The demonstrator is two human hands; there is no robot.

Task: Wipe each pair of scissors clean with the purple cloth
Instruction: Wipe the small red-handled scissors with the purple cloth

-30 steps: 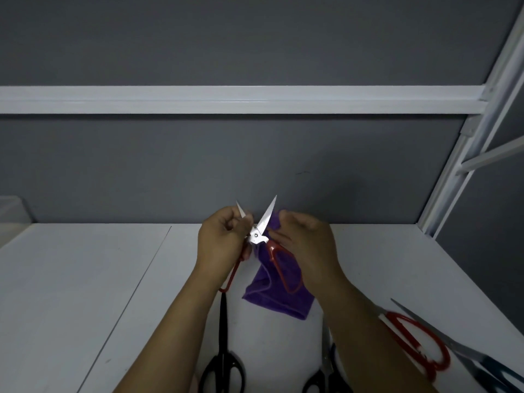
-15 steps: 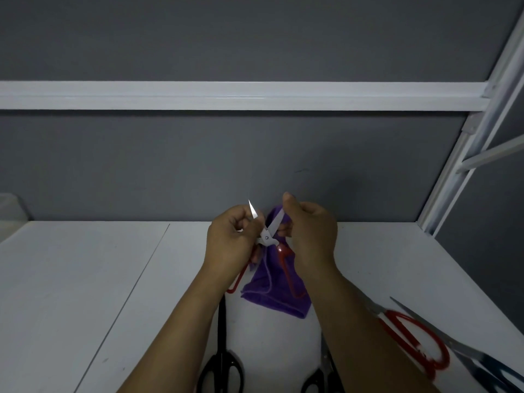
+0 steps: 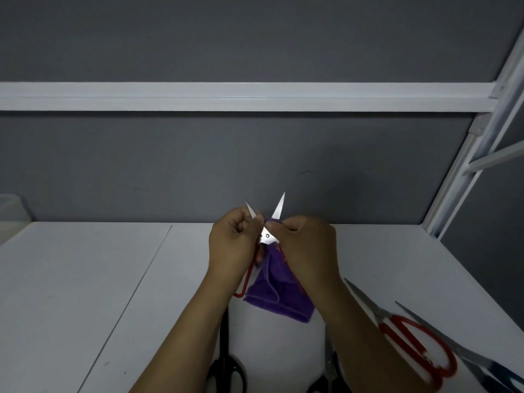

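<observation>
The soft purple cloth (image 3: pixel 279 296), pinched by the right hand (image 3: pixel 309 245), has been drawn back to the pivot of stiff, sharp scissors (image 3: pixel 268 238) gripped, seemingly handle-side, by the left hand (image 3: pixel 231 245).

no readable text, labels, numbers

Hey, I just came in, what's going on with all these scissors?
A person is wiping scissors. The left hand holds the small red scissors above the white table, blades open and pointing up. The right hand pinches the purple cloth at the base of one blade. Other scissors lie on the table.
</observation>
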